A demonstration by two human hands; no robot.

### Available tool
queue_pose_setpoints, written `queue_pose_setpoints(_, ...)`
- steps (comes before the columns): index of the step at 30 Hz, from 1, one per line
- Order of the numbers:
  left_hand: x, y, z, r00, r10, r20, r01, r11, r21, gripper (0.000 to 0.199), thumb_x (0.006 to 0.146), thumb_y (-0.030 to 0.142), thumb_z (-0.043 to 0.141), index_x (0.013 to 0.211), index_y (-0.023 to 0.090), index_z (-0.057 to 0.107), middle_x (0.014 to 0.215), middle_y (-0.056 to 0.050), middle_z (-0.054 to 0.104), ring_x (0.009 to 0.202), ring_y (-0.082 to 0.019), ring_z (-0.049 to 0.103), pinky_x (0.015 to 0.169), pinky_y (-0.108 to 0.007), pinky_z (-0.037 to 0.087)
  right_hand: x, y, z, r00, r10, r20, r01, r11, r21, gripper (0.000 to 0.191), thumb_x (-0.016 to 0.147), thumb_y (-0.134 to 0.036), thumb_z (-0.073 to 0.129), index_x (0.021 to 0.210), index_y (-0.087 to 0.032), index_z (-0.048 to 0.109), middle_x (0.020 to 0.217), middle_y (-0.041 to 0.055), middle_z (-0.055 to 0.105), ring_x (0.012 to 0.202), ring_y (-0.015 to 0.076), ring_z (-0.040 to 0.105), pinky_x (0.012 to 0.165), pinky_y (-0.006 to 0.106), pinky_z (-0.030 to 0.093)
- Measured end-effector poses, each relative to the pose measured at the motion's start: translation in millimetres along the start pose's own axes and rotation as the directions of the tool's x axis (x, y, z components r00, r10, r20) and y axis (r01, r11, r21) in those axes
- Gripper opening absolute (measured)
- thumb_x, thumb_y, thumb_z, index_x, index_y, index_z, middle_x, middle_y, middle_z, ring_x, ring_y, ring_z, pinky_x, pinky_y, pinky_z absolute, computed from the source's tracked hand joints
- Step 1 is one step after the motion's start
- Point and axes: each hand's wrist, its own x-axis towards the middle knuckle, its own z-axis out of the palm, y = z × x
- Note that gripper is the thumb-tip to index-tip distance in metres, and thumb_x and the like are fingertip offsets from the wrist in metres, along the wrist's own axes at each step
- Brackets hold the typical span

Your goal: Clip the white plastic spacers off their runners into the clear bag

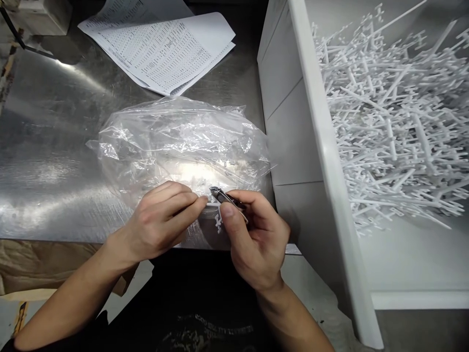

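Note:
My right hand (pixel 256 234) is closed around a metal nail clipper (pixel 223 196), its jaws pointing up and left. Between my hands is a small branched white plastic piece (pixel 219 222), which resembles the branched pieces in the white bin. My left hand (pixel 163 217) pinches one end of it, with the fingertips close to the clipper jaws. Just beyond both hands a clear plastic bag (pixel 183 132) lies on the metal table (pixel 47 142). A few small white bits show near its close edge; the details there are hard to make out.
At the right stands a large white bin (pixel 330 161) holding a heap of branched white plastic pieces (pixel 403 127). Printed sheets (pixel 164 49) lie behind the bag. A pale block (pixel 44 17) sits at the far left. Brown paper or cardboard (pixel 47 266) is below the table's front edge.

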Motion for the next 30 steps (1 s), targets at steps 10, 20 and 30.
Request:
queue_pose_setpoints(10, 0, 3, 3.7, 0.997, -0.074, 0.007, 0.074, 0.997, -0.028, 0.029, 0.104, 0.005, 0.065, 0.129, 0.018, 0.07, 0.096, -0.005, 0.077, 0.084, -0.02, 0.072, 0.073, -0.036, 0.063, -1, 3, -3, 0.997, -0.031, -0.071, 0.027, 0.998, -0.06, 0.007, 0.108, -0.026, 0.073, 0.101, -0.026, 0.075, 0.073, -0.0047, 0.063, 0.059, 0.0122, 0.055, 0.055, 0.027, 0.048)
queue_pose_setpoints(20, 9, 4, -9.8, 0.969, -0.209, -0.134, 0.188, 0.97, -0.155, 0.037, 0.096, 0.0, 0.079, 0.127, 0.021, 0.076, 0.098, -0.005, 0.08, 0.089, -0.019, 0.077, 0.076, -0.036, 0.067, -2, -2, -8, 0.994, 0.002, -0.106, -0.003, 1.0, -0.008, 0.009, 0.097, -0.017, 0.076, 0.098, -0.026, 0.077, 0.067, -0.0064, 0.056, 0.056, 0.0107, 0.053, 0.052, 0.022, 0.05)
queue_pose_setpoints(30, 8, 4, -9.6, 0.968, -0.206, -0.144, 0.189, 0.974, -0.123, 0.035, 0.098, 0.003, 0.078, 0.127, 0.022, 0.077, 0.098, -0.005, 0.081, 0.088, -0.021, 0.078, 0.074, -0.039, 0.069, -5, 1, -9, 0.998, 0.002, -0.057, -0.003, 1.0, -0.029, 0.013, 0.097, -0.017, 0.078, 0.104, -0.027, 0.077, 0.071, -0.007, 0.058, 0.055, 0.0089, 0.052, 0.05, 0.019, 0.047)
